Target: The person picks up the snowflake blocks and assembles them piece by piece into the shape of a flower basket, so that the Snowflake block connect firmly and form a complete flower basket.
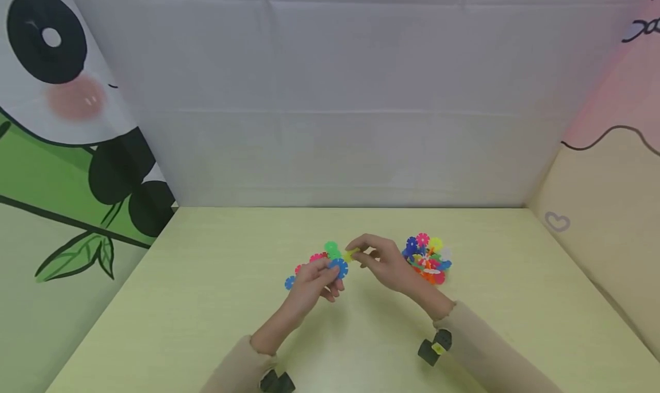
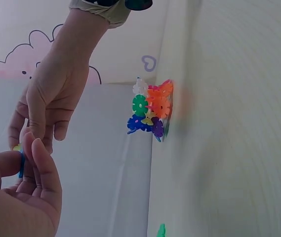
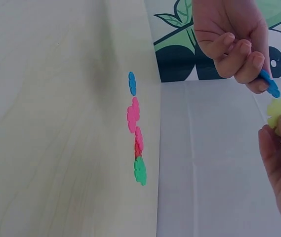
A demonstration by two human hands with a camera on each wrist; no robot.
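Above the table, my left hand (image 1: 309, 281) pinches a blue snowflake disc (image 1: 339, 268) between thumb and fingers. A yellow snowflake disc (image 3: 280, 111) is pinched in the fingertips of my right hand (image 1: 384, 261). In the right wrist view the blue disc (image 3: 270, 85) is tilted close to the yellow one; whether they touch I cannot tell. Behind the left hand, on the table, lies a row of loose-looking discs: a green one (image 3: 140, 171), pink ones (image 3: 133, 114) with a red one among them, and a blue one (image 3: 132, 83) at the end.
A heap of mixed-colour snowflake discs (image 1: 428, 261) lies on the table (image 1: 206, 324), beyond the right forearm. A pale wall cloth (image 1: 350, 152) rises at the table's back edge. Printed panels stand to the left and right.
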